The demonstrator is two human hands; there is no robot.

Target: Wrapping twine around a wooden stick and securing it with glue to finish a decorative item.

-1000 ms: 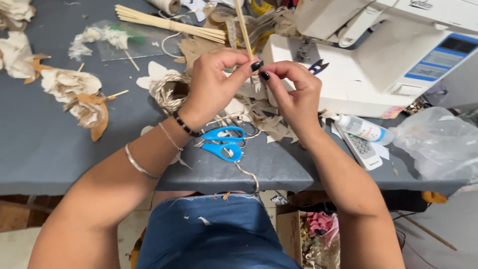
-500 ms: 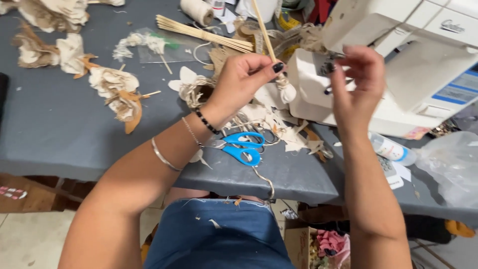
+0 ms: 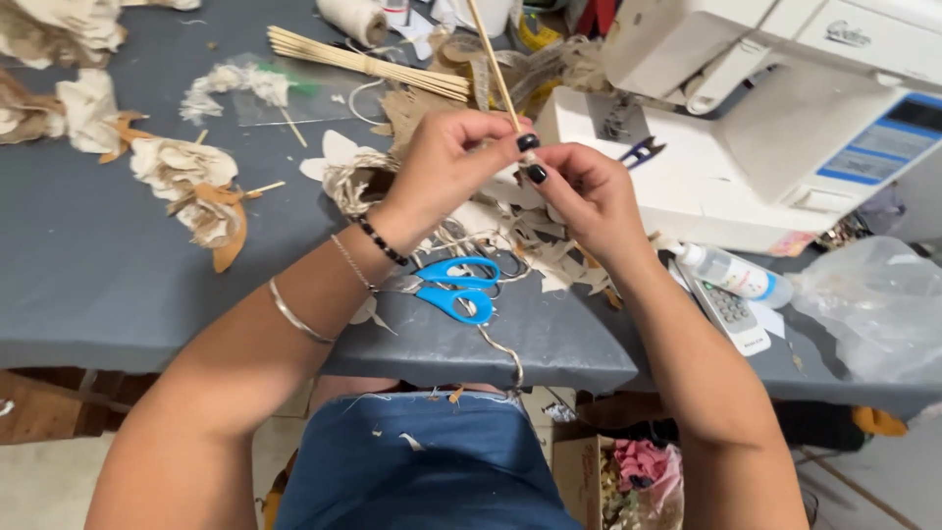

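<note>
Both hands closed in a pinch on one thin pale wooden stick [image 3: 496, 79]: left hand [image 3: 446, 172] with fingertips pressed around its lower end, right hand [image 3: 584, 191] meeting it from the other side, dark-painted nails touching. Stick tilted up and away over the grey cloth-covered table [image 3: 98, 285], lower end hidden between the fingers (possibly a bit of paper or twine there too, too small to tell). As for progress, probably middle of the work: several finished-looking cream and brown paper flowers [image 3: 191, 186] lying well apart to the left, a bundle of unused wooden sticks [image 3: 363, 61] waiting above, paper scraps [image 3: 545, 250] under the hands. Blue-handled scissors [image 3: 456, 287] resting near the table edge, untouched. White sewing machine [image 3: 775, 108] at right.
</note>
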